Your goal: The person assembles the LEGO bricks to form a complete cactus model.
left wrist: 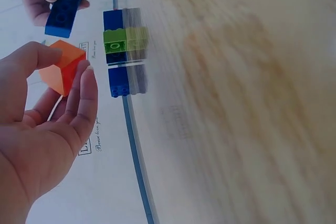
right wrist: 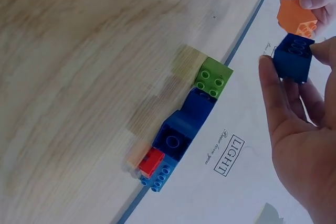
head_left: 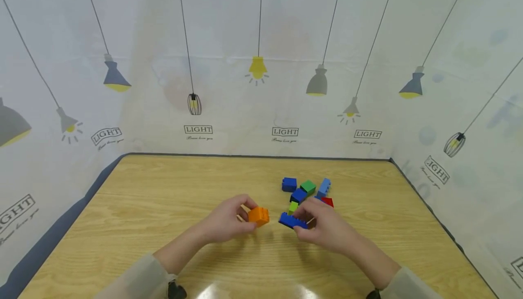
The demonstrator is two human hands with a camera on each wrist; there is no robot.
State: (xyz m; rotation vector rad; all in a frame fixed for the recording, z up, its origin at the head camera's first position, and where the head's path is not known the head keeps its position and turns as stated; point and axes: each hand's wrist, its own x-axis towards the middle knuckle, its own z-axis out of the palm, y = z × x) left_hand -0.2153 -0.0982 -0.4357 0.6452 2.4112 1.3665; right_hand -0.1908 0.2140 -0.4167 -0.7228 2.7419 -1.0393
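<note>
My left hand [head_left: 229, 219] pinches an orange toy brick [head_left: 259, 216] between thumb and fingers, above the table. Just to the right, my right hand [head_left: 327, 224] holds a long blue toy brick [head_left: 292, 220] by its right end. A small gap separates the two bricks in the head view. The left wrist view shows the orange brick [left wrist: 64, 66] below the blue brick [left wrist: 64, 11], whose hollow underside faces that camera. In the right wrist view, studs show on the orange brick [right wrist: 298, 18], close to the blue brick [right wrist: 293, 59].
Beyond my right hand lies a loose group of bricks: a blue one [head_left: 289, 184], a green one [head_left: 308, 187], a light blue one [head_left: 324, 187], a red one [head_left: 328, 202] and a lime one [head_left: 293, 208]. The wooden table [head_left: 163, 190] meets a printed wall covering [head_left: 229, 63].
</note>
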